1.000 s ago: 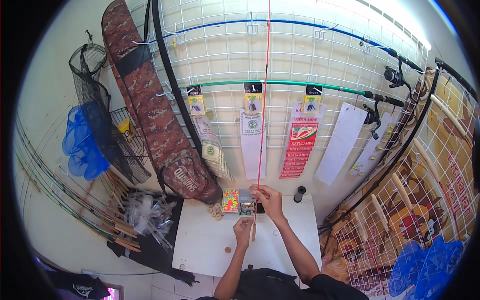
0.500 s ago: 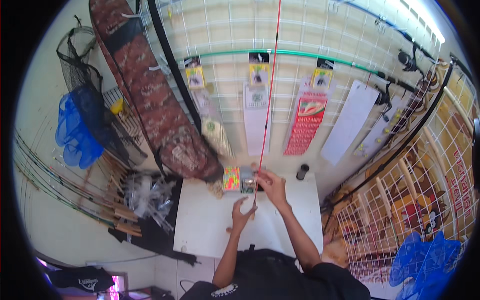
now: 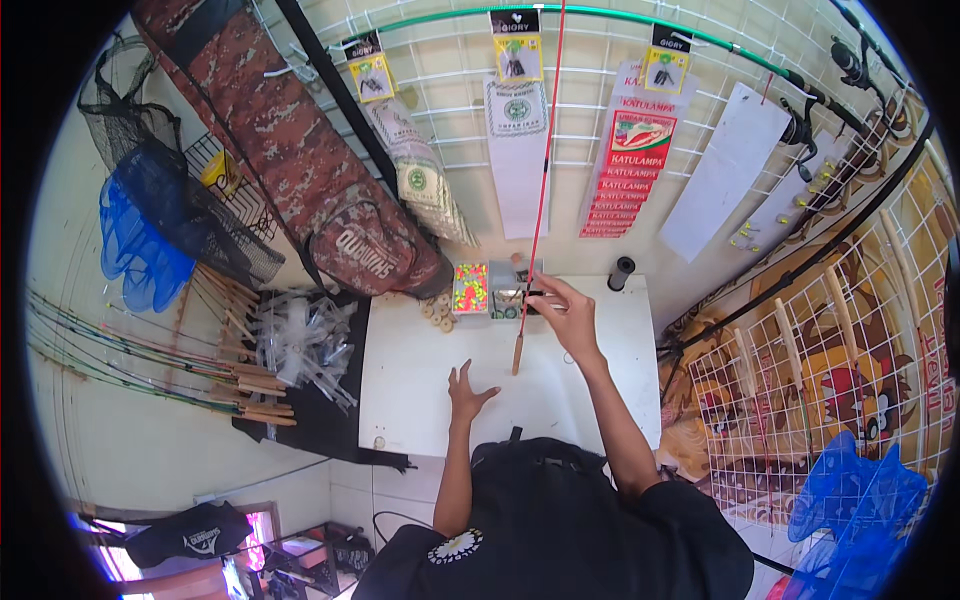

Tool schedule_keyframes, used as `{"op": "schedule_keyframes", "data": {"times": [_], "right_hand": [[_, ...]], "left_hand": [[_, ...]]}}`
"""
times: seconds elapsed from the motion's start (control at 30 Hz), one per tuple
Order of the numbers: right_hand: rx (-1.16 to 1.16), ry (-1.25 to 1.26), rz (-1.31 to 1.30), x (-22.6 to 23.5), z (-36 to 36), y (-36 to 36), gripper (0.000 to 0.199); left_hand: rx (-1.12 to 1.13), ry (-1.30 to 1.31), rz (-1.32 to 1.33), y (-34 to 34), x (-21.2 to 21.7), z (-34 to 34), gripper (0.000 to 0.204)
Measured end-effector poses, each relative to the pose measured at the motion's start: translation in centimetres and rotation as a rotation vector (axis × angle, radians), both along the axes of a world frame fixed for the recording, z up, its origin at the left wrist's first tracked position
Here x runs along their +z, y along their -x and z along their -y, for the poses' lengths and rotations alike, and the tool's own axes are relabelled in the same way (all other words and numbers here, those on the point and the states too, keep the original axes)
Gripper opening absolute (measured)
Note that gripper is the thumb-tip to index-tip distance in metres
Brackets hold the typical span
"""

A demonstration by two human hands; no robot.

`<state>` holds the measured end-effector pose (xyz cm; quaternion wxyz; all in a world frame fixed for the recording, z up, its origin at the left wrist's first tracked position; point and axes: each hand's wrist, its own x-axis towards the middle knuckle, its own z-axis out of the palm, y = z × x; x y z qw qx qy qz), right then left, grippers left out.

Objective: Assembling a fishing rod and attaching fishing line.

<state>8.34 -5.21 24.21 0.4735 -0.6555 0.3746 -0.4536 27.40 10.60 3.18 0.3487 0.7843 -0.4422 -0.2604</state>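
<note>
While the red fishing rod is gripped near its lower part by the right hand, its wooden butt end is kept just above the white counter and its thin tip is run upward past the wire wall grid out of the picture. The left hand is spread with fingers released, resting on or just over the counter at about 7 o'clock from the butt; nothing is held in it. At 10 o'clock from the right hand, a small box of bright beads and a clear compartment box are set at the counter's far edge, with some round cork-like floats beside them. A short black cylinder is stood at 2 o'clock. Further out, a camouflage rod bag is hung at 10 o'clock and blue nets at 9 o'clock.

The rod is judged to be already taken in hand and held upright for handling; whether anything is fitted to it cannot be told. Against the earlier pictures, the left hand has been lowered from near the rod's butt and opened, while the right hand's grip has been kept.
</note>
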Motion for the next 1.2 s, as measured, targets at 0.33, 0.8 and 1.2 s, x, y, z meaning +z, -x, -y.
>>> {"op": "schedule_keyframes", "data": {"times": [0.33, 0.8, 1.2], "right_hand": [[0.052, -0.039, -0.076, -1.1, 0.0, 0.5, 0.047], [-0.008, -0.224, -0.159, -7.7, -4.3, 5.3, 0.034], [0.087, -0.365, -0.185, -10.3, -10.6, 5.5, 0.035]], "left_hand": [[-0.071, -0.197, 0.192, -0.5, -2.6, -2.4, 0.075], [-0.029, -0.152, 0.181, -0.7, -3.0, -2.9, 0.031], [-0.196, -0.021, -0.532, 4.8, 5.7, -3.9, 0.033]]}}
